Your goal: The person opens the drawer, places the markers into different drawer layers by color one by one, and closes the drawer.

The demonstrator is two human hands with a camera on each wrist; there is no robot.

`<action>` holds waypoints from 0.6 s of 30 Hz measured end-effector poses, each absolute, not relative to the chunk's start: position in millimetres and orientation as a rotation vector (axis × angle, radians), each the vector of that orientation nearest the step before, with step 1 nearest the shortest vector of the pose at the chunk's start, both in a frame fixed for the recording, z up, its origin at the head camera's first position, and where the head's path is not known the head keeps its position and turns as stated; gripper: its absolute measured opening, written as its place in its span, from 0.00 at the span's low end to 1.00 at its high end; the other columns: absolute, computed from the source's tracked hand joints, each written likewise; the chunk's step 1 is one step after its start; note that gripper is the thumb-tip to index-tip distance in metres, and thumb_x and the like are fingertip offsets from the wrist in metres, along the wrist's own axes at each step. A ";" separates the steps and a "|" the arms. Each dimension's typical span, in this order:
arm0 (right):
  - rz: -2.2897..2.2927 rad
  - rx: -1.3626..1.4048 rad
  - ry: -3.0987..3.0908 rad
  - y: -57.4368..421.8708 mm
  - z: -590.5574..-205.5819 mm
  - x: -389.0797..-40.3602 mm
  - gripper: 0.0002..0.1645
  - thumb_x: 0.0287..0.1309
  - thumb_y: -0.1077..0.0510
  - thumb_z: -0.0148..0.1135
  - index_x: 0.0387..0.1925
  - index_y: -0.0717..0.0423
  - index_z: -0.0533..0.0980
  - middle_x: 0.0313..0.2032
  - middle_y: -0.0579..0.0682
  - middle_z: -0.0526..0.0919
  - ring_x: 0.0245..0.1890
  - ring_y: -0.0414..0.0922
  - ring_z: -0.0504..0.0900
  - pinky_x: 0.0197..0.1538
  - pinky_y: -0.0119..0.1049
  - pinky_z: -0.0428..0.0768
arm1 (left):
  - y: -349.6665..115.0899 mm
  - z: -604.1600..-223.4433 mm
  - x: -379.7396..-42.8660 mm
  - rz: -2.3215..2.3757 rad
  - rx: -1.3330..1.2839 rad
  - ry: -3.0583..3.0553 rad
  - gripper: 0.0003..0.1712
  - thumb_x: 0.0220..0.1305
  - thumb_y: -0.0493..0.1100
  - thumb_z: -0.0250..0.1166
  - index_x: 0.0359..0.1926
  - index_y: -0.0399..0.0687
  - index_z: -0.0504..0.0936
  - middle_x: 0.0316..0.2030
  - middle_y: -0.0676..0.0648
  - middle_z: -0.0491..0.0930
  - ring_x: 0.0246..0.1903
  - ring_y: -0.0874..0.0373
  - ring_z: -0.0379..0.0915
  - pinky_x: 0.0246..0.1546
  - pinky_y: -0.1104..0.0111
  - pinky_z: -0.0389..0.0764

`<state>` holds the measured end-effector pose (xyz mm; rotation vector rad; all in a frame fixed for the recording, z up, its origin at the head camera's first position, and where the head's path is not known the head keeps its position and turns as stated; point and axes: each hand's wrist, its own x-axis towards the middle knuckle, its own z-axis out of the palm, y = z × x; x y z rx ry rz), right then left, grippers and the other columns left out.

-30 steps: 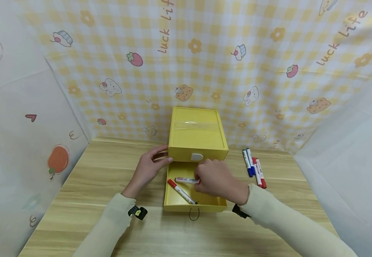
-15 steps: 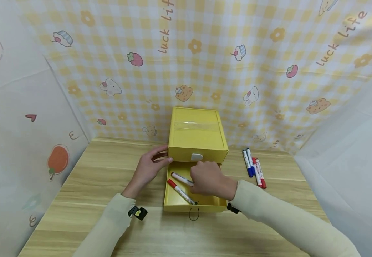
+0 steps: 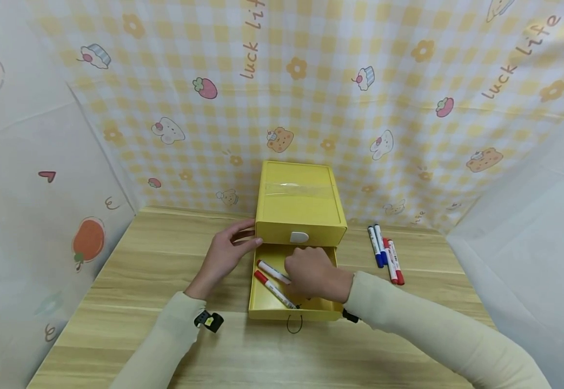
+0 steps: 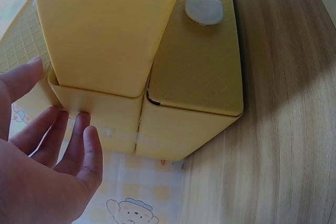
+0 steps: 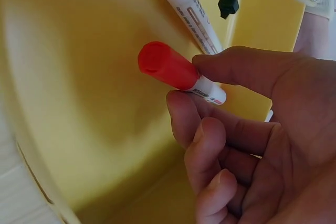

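Observation:
A yellow drawer unit [image 3: 301,197] stands on the table with a lower drawer [image 3: 319,306] pulled out. Inside that drawer, my right hand [image 3: 312,273] pinches a red-capped white marker [image 5: 170,66] between thumb and index finger, its other fingers curled. A second red-capped marker [image 3: 276,290] lies slantwise on the drawer floor, left of the held one and nearly parallel to it. My left hand [image 3: 223,256] rests against the unit's left side at the drawer's opening. In the left wrist view its fingers [image 4: 79,140] are spread, with fingertips right at the yellow casing.
To the unit's right lie several markers, blue-capped [image 3: 376,246] and red-capped [image 3: 393,263]. The closed drawer above has a white tab [image 3: 299,237]. A thin dark loop [image 3: 293,325] hangs at the open drawer's front. A patterned cloth [image 3: 301,97] hangs behind.
My right hand has moved left and slightly toward me within the drawer. The held marker has swung from nearly level to a slant beside the other one. My left hand stays put.

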<state>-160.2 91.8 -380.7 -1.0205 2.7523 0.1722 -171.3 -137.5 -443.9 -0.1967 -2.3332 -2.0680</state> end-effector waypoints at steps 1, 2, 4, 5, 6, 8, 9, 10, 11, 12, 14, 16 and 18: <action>0.174 -1.032 2.753 91.7 -381.3 -160.1 0.32 0.67 0.44 0.78 0.15 0.47 0.70 0.14 0.42 0.68 0.14 0.39 0.67 0.16 0.35 0.69 | -137.5 -443.8 -171.3 -2.069 -0.197 -2.332 0.33 0.74 0.41 0.76 0.76 0.41 0.79 0.71 0.39 0.79 0.67 0.40 0.80 0.62 0.56 0.86; 0.175 -1.041 2.755 91.6 -381.7 -160.0 0.32 0.67 0.44 0.78 0.15 0.47 0.69 0.14 0.42 0.67 0.14 0.39 0.66 0.16 0.35 0.68 | -137.7 -443.7 -171.3 -2.068 -0.198 -2.332 0.33 0.74 0.41 0.76 0.76 0.41 0.79 0.71 0.39 0.79 0.67 0.40 0.80 0.62 0.56 0.86; 0.183 -1.046 2.758 91.8 -382.1 -160.1 0.33 0.68 0.44 0.78 0.15 0.46 0.68 0.14 0.42 0.66 0.14 0.39 0.65 0.16 0.35 0.68 | -137.6 -443.7 -171.4 -2.062 -0.202 -2.334 0.33 0.74 0.41 0.76 0.76 0.41 0.79 0.71 0.39 0.79 0.67 0.40 0.80 0.62 0.55 0.86; 0.187 -1.044 2.759 91.9 -382.0 -160.5 0.33 0.67 0.44 0.78 0.15 0.46 0.68 0.14 0.42 0.65 0.14 0.39 0.64 0.16 0.35 0.67 | -137.5 -443.8 -171.5 -2.058 -0.204 -2.335 0.33 0.74 0.41 0.76 0.75 0.41 0.79 0.70 0.39 0.79 0.67 0.40 0.80 0.63 0.55 0.86; 0.183 -1.037 2.761 92.1 -381.1 -160.7 0.34 0.67 0.43 0.78 0.14 0.46 0.67 0.14 0.42 0.65 0.14 0.39 0.64 0.15 0.35 0.67 | -137.5 -443.8 -171.6 -2.054 -0.208 -2.336 0.33 0.74 0.41 0.76 0.75 0.41 0.79 0.70 0.39 0.80 0.67 0.40 0.80 0.63 0.55 0.86; 0.167 -1.023 2.765 93.1 -378.7 -161.2 0.35 0.67 0.43 0.78 0.13 0.46 0.67 0.13 0.41 0.64 0.14 0.39 0.65 0.15 0.35 0.68 | -137.4 -443.7 -171.7 -2.048 -0.212 -2.338 0.33 0.74 0.41 0.76 0.75 0.41 0.79 0.70 0.39 0.79 0.67 0.40 0.80 0.63 0.54 0.86; 0.146 -1.017 2.768 94.2 -377.2 -161.5 0.35 0.66 0.42 0.79 0.12 0.46 0.68 0.13 0.40 0.65 0.14 0.39 0.66 0.15 0.35 0.68 | -137.4 -443.6 -171.7 -2.048 -0.212 -2.339 0.33 0.74 0.41 0.76 0.75 0.41 0.79 0.71 0.38 0.79 0.67 0.40 0.80 0.63 0.54 0.86; 0.113 -1.007 2.770 95.4 -375.2 -161.8 0.35 0.65 0.42 0.79 0.11 0.45 0.69 0.12 0.40 0.66 0.14 0.39 0.67 0.15 0.36 0.68 | -137.2 -443.6 -171.7 -2.050 -0.211 -2.338 0.33 0.74 0.41 0.76 0.75 0.41 0.79 0.71 0.39 0.79 0.67 0.40 0.80 0.63 0.54 0.86; 0.080 -1.001 2.776 97.0 -373.2 -162.1 0.34 0.65 0.43 0.80 0.10 0.45 0.70 0.12 0.39 0.66 0.14 0.40 0.67 0.15 0.36 0.68 | -137.2 -443.6 -171.8 -2.050 -0.210 -2.337 0.33 0.74 0.41 0.76 0.75 0.40 0.79 0.71 0.38 0.79 0.67 0.40 0.80 0.63 0.55 0.86; 0.041 -0.997 2.783 99.1 -371.1 -162.1 0.33 0.64 0.43 0.80 0.10 0.45 0.72 0.12 0.39 0.67 0.15 0.40 0.68 0.16 0.36 0.68 | -137.1 -443.5 -171.7 -2.052 -0.208 -2.338 0.33 0.74 0.41 0.76 0.75 0.40 0.79 0.71 0.38 0.79 0.67 0.40 0.80 0.63 0.55 0.86; -0.046 -0.997 2.797 104.4 -366.6 -162.0 0.29 0.63 0.46 0.80 0.11 0.43 0.76 0.12 0.37 0.70 0.15 0.39 0.70 0.16 0.36 0.69 | -136.9 -443.5 -171.6 -2.050 -0.202 -2.342 0.33 0.74 0.41 0.76 0.75 0.40 0.79 0.71 0.38 0.79 0.67 0.39 0.80 0.62 0.55 0.86; -0.126 -1.006 2.807 111.0 -362.2 -161.5 0.25 0.63 0.49 0.79 0.12 0.42 0.78 0.11 0.36 0.71 0.15 0.38 0.70 0.16 0.34 0.68 | -136.7 -443.6 -171.5 -2.047 -0.200 -2.347 0.33 0.74 0.41 0.76 0.75 0.40 0.79 0.71 0.38 0.79 0.67 0.39 0.80 0.62 0.55 0.86; -0.196 -1.028 2.811 118.5 -358.4 -160.5 0.24 0.64 0.52 0.77 0.13 0.43 0.79 0.11 0.35 0.70 0.14 0.36 0.69 0.16 0.32 0.65 | -136.7 -443.7 -171.3 -2.041 -0.199 -2.352 0.33 0.74 0.41 0.76 0.75 0.40 0.79 0.71 0.38 0.79 0.67 0.39 0.80 0.63 0.54 0.86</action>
